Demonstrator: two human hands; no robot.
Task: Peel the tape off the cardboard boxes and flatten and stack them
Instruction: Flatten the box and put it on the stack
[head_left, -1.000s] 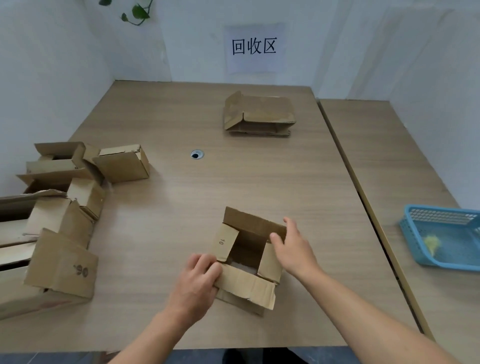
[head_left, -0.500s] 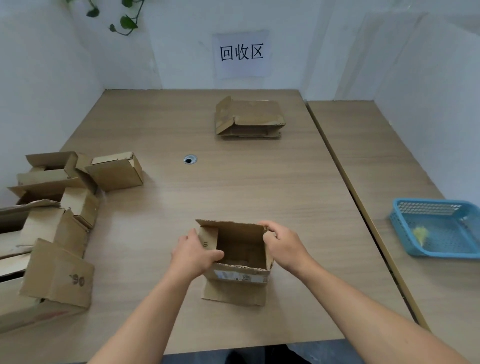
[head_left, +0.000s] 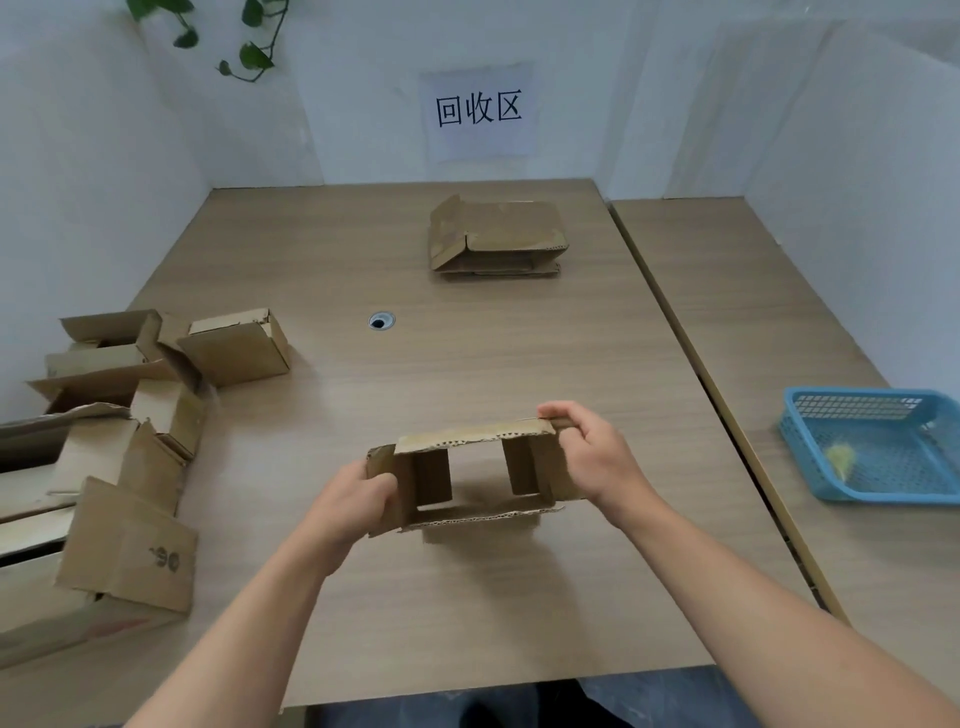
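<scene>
I hold a small open cardboard box (head_left: 470, 439) lifted above the table's near middle, both ends open so the tabletop shows through it. My left hand (head_left: 353, 501) grips its left side and my right hand (head_left: 589, 452) grips its right side and top right corner. A stack of flattened boxes (head_left: 496, 239) lies at the far middle of the table. Several unflattened boxes (head_left: 171, 410) are piled along the left edge.
The wooden table (head_left: 519, 353) has a cable hole (head_left: 381, 321) in the middle. A blue plastic basket (head_left: 878, 447) holding a yellowish scrap stands on the adjoining table at right. White walls close the back and left, with a paper sign (head_left: 478, 109).
The box was resting on the table with its flaps up; now both hands have lifted it and turned it so I look through its open ends.
</scene>
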